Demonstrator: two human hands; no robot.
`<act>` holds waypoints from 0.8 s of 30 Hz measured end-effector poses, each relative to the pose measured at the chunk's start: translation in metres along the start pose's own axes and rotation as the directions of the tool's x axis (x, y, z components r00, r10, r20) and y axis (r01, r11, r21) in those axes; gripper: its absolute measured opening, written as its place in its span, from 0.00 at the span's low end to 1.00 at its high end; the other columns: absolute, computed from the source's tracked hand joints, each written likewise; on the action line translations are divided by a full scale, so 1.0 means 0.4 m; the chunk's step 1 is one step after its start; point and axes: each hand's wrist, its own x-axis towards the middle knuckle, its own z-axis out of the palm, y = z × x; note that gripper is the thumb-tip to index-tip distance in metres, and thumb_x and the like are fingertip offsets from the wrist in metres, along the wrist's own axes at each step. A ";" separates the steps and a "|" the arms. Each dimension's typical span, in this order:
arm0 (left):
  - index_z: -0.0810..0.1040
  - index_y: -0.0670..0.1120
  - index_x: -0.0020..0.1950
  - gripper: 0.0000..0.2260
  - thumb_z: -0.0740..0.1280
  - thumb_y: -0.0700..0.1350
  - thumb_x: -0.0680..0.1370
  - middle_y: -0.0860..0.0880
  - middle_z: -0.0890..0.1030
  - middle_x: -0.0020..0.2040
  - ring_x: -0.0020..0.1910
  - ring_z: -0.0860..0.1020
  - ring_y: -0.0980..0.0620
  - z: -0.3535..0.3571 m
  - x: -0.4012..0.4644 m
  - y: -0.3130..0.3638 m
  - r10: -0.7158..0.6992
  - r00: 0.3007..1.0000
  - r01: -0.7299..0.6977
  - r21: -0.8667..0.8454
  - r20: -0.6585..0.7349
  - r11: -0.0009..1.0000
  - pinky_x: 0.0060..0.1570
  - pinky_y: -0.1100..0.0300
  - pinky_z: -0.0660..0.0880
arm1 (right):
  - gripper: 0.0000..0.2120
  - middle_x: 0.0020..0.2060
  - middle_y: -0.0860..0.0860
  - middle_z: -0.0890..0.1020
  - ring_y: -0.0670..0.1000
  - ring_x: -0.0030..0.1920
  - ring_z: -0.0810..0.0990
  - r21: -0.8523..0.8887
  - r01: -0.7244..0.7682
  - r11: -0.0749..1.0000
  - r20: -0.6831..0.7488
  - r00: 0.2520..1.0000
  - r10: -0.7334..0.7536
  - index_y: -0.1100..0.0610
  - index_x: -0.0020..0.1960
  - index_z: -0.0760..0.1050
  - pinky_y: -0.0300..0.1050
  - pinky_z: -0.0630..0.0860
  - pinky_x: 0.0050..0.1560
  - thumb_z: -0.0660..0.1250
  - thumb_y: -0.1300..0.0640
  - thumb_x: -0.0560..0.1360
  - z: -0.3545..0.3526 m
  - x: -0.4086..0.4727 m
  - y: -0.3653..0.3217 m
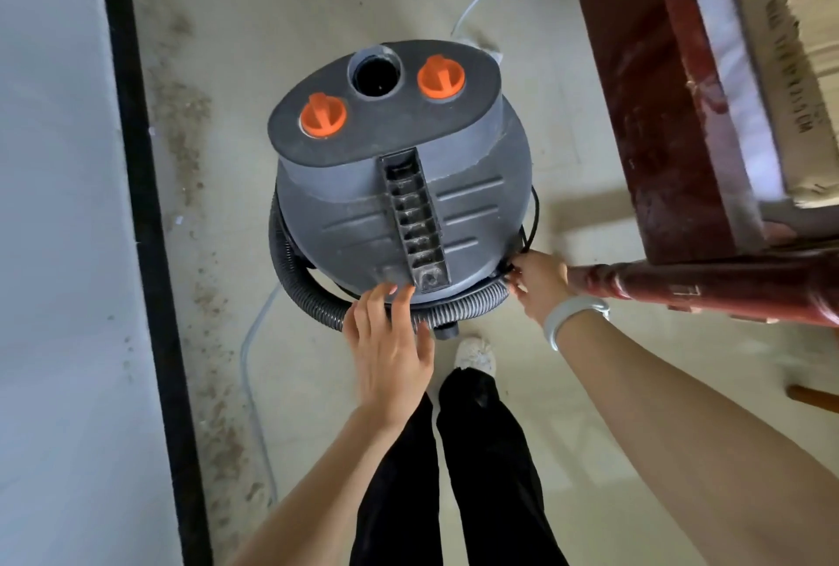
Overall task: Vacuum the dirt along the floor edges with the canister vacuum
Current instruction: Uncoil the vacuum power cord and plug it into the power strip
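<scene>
A grey canister vacuum (399, 184) with two orange knobs and an open round port on top stands on the pale floor in front of me. Its ribbed black hose (308, 288) is coiled round the base. My left hand (390, 338) lies on the hose at the near rim, fingers straight and spread. My right hand (538, 281) reaches to the vacuum's right lower edge, its fingers curled at a thin black cord (529, 234). Brown dirt (181, 125) is strewn along the floor beside the black baseboard (136, 156).
A white wall (54, 247) runs down the left. A dark red wooden table (658, 88) with a turned leg (703, 284) crowds the right, with a cardboard box (790, 66) near it. A white cable (254, 365) trails on the floor. My legs and shoe (474, 354) are below.
</scene>
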 end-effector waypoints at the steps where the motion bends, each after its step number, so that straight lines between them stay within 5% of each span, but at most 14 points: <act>1: 0.72 0.42 0.59 0.18 0.61 0.47 0.72 0.43 0.76 0.53 0.54 0.70 0.46 -0.005 -0.004 0.010 0.005 1.000 -0.006 -0.016 -0.022 1.000 0.56 0.51 0.66 | 0.09 0.29 0.53 0.73 0.45 0.21 0.71 0.016 0.019 1.000 0.012 1.000 -0.019 0.60 0.40 0.72 0.35 0.69 0.22 0.58 0.68 0.76 -0.002 -0.013 -0.001; 6: 0.71 0.45 0.57 0.14 0.61 0.46 0.73 0.47 0.79 0.48 0.48 0.71 0.50 -0.043 -0.006 0.064 0.040 0.998 -0.046 -0.149 -0.042 0.988 0.50 0.58 0.66 | 0.14 0.35 0.55 0.74 0.49 0.31 0.72 0.140 0.156 0.978 0.134 0.975 -0.175 0.56 0.56 0.69 0.38 0.71 0.29 0.59 0.70 0.74 -0.038 -0.115 0.001; 10: 0.70 0.45 0.63 0.19 0.60 0.52 0.75 0.48 0.79 0.53 0.53 0.76 0.47 -0.058 0.001 0.112 0.160 0.973 -0.123 -0.211 0.166 0.970 0.51 0.54 0.73 | 0.13 0.39 0.56 0.76 0.52 0.38 0.77 0.083 0.374 0.924 0.294 0.876 -0.382 0.55 0.46 0.69 0.42 0.76 0.40 0.63 0.72 0.73 -0.056 -0.231 -0.005; 12: 0.73 0.43 0.60 0.18 0.58 0.52 0.75 0.47 0.79 0.48 0.48 0.78 0.45 -0.075 0.009 0.122 0.132 0.964 -0.065 -0.273 0.232 0.960 0.48 0.51 0.76 | 0.10 0.36 0.55 0.77 0.52 0.37 0.78 0.101 0.436 0.894 0.336 0.831 -0.443 0.57 0.44 0.70 0.43 0.76 0.43 0.62 0.72 0.74 -0.056 -0.271 -0.018; 15: 0.77 0.40 0.48 0.18 0.55 0.51 0.77 0.45 0.78 0.41 0.39 0.77 0.43 -0.133 0.028 0.098 0.057 0.975 0.024 -0.354 0.216 0.935 0.38 0.55 0.72 | 0.08 0.29 0.52 0.78 0.49 0.33 0.78 0.260 0.351 0.900 0.348 0.835 -0.426 0.54 0.49 0.72 0.39 0.76 0.37 0.58 0.65 0.80 -0.054 -0.314 -0.059; 18: 0.78 0.40 0.49 0.16 0.56 0.50 0.79 0.45 0.78 0.43 0.40 0.76 0.44 -0.218 0.041 0.045 0.018 0.985 0.035 -0.299 0.172 0.954 0.38 0.58 0.68 | 0.07 0.26 0.50 0.79 0.50 0.32 0.79 0.304 0.286 0.909 0.360 0.849 -0.387 0.54 0.55 0.70 0.40 0.78 0.36 0.54 0.58 0.83 -0.039 -0.347 -0.111; 24: 0.76 0.38 0.50 0.09 0.61 0.43 0.81 0.47 0.75 0.42 0.40 0.74 0.45 -0.353 0.097 -0.034 -0.146 0.968 0.203 -0.295 0.205 0.934 0.40 0.58 0.67 | 0.08 0.29 0.50 0.78 0.48 0.29 0.81 0.398 0.222 0.890 0.392 0.836 -0.384 0.56 0.44 0.67 0.44 0.77 0.40 0.56 0.64 0.81 0.070 -0.448 -0.233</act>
